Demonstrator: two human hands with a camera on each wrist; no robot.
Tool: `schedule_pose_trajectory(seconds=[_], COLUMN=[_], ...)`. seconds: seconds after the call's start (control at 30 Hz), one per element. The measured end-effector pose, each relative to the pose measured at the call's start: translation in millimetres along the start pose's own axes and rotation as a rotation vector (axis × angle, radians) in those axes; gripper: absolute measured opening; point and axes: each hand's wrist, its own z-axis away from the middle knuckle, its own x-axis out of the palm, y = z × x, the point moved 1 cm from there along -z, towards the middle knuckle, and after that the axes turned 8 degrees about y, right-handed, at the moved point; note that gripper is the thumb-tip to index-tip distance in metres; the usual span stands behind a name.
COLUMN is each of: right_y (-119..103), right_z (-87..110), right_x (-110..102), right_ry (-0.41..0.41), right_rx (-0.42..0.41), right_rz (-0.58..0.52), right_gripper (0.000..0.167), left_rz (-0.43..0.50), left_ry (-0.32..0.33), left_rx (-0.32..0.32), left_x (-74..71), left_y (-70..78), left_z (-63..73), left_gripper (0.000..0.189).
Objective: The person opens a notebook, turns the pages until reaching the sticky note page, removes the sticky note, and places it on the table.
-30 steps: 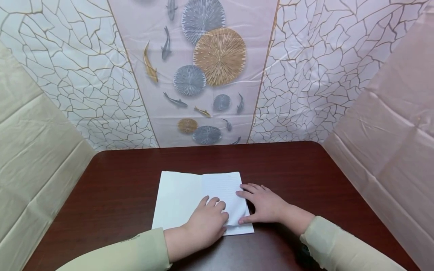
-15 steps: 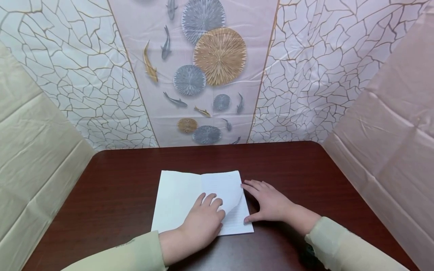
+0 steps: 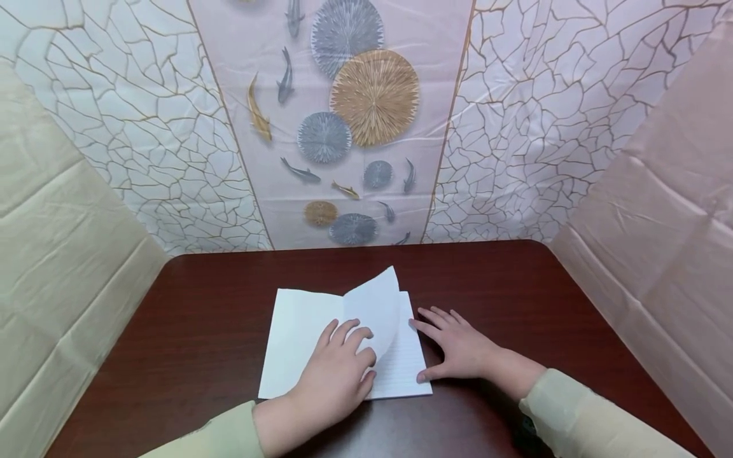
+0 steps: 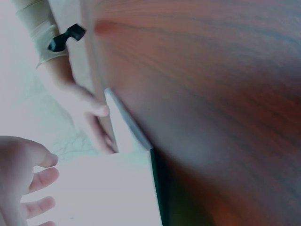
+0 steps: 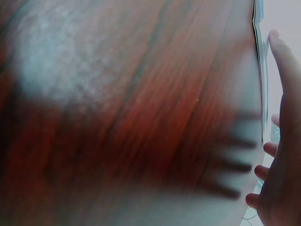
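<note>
An open notebook [image 3: 294, 337] with white pages lies on the dark wooden table. One loose page [image 3: 375, 302] stands up from its right half, its far corner raised and curving leftward. Beneath it, a lined page [image 3: 401, 369] shows. My left hand [image 3: 332, 375] is over the middle of the notebook, fingers loosely bent against the raised page; in the left wrist view the same hand [image 4: 21, 181] has its fingers apart. At the notebook's right edge rests my right hand [image 3: 460, 346], fingers spread, thumb on the lower margin. Its fingertips touch the edge in the head view.
The reddish-brown table [image 3: 229, 280] extends around the notebook. Behind it hangs a patterned cloth [image 3: 355, 159] with fish and round motifs. Pale cloth walls [image 3: 647, 254] flank both sides. A small dark object [image 4: 66, 37] sits at the right sleeve.
The top right-hand page has come up from nearly flat and now stands raised, uncovering more of the lined page. My left hand has shifted left; the right hand has drawn slightly right.
</note>
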Motion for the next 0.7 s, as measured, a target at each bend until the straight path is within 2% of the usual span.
schedule_pose_trajectory(seconds=[0.23, 0.43, 0.7], right_y=[1, 2, 1], right_z=[1.8, 1.0, 0.4], right_x=[0, 1, 4], right_ry=[-0.007, -0.018, -0.03], right_rx=[0.007, 0.006, 0.009], right_rz=[0.02, 0.029, 0.011], right_gripper=[0.105, 0.105, 0.106], left_rz=[0.037, 0.021, -0.001], left_ry=[0.113, 0.168, 0.224], left_rx=[-0.045, -0.077, -0.156], left_x=[-20.0, -29.4, -39.8], left_y=[-6.4, -17.2, -32.5], left_z=[-0.6, 3.8, 16.9], left_gripper=[0.008, 0.007, 0.01])
